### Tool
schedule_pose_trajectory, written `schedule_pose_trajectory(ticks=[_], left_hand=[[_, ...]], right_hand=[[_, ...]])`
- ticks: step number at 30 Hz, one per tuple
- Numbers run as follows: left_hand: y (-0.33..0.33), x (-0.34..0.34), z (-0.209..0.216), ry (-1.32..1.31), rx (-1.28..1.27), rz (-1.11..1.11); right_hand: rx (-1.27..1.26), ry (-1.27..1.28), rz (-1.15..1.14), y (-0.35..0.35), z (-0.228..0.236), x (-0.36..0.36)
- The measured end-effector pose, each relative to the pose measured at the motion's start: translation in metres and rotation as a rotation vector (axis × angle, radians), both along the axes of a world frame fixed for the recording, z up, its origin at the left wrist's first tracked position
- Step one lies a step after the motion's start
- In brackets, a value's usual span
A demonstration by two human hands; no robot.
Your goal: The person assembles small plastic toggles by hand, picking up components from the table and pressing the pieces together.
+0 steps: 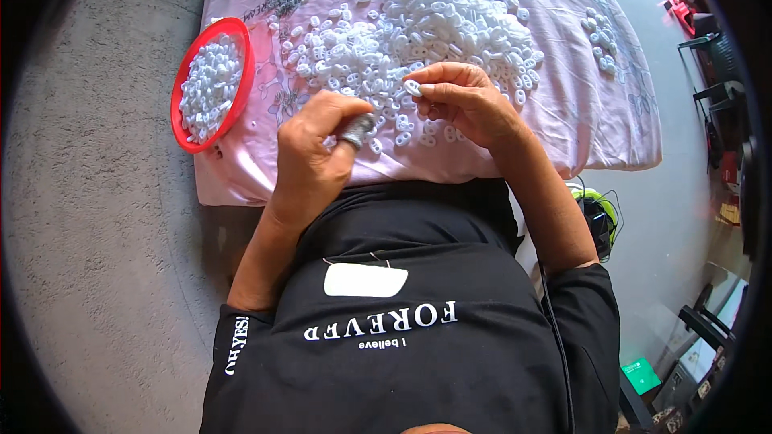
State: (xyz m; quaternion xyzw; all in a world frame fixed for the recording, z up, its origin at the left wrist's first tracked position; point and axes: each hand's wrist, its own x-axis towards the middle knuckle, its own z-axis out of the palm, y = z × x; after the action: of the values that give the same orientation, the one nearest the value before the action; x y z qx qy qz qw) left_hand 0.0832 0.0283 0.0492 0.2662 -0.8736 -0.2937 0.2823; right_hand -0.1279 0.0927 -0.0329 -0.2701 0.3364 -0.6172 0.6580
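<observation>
Right hand [470, 100] pinches a small white plastic oval piece [412, 87] at centre frame; left hand [318, 149] grips a small grey metal tool [358, 130]. A loose pinch could drop the piece into the heap of white plastic pieces [450, 12].

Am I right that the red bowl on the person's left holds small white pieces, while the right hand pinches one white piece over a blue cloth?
Not quite: the cloth is pink, not blue, as the head view shows. The rest stands: the red bowl on the person's left holds small white pieces, and the right hand pinches one white piece between its fingertips over that cloth.
</observation>
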Motion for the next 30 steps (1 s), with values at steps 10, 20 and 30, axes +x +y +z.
schedule_pose_trajectory(ticks=[10,20,30], left_hand=[[0.003,-0.023,-0.001,-0.075,-0.156,-0.082],[-0.002,-0.025,-0.008,-0.041,-0.113,-0.094],[-0.001,-0.028,-0.006,-0.074,-0.13,-0.096]], right_hand=[[-0.05,-0.003,0.023,0.001,0.003,0.0],[-0.046,-0.024,0.034,0.0,0.001,0.001],[-0.047,0.014,0.022,0.001,0.002,0.001]])
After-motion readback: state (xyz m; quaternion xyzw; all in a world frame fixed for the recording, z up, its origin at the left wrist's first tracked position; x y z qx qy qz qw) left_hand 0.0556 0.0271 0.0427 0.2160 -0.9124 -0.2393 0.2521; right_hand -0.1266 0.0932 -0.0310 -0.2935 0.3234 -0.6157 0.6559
